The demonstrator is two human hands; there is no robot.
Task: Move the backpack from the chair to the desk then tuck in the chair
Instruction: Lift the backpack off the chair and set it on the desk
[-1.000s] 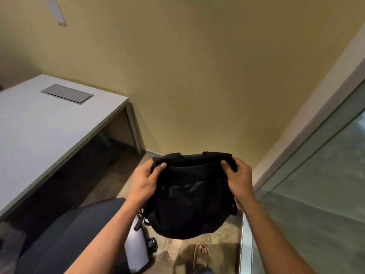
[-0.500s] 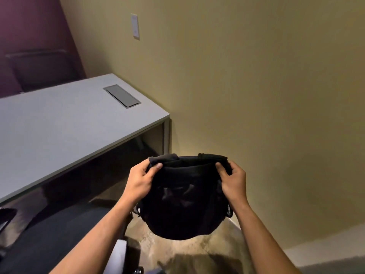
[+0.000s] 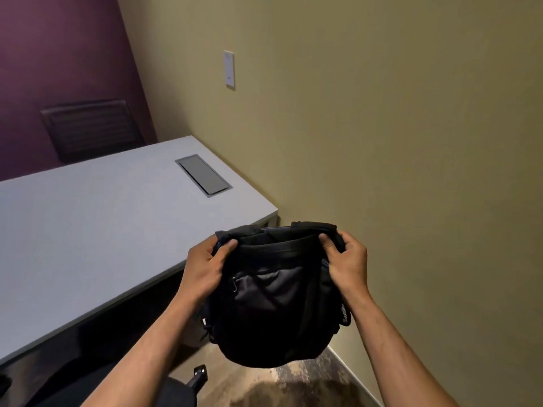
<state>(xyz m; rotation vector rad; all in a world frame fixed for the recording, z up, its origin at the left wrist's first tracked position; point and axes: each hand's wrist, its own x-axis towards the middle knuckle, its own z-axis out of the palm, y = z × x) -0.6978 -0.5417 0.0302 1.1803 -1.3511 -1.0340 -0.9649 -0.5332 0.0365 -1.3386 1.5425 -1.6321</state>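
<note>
While the chair (image 3: 176,392) is mostly cut off, left hand (image 3: 204,270) and right hand (image 3: 348,267) clamp the backpack (image 3: 273,298).

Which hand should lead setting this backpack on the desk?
Left, probably. The left hand grips the backpack on the side nearest the desk, whose corner lies just beyond it. The right hand holds the far side, by the wall, so it would follow and steady.

One head-worn view, looking forward and down, close over both forearms; it faces the desk (image 3: 97,230) corner and the tan wall (image 3: 382,127) beyond, floor (image 3: 293,386) below.
</note>
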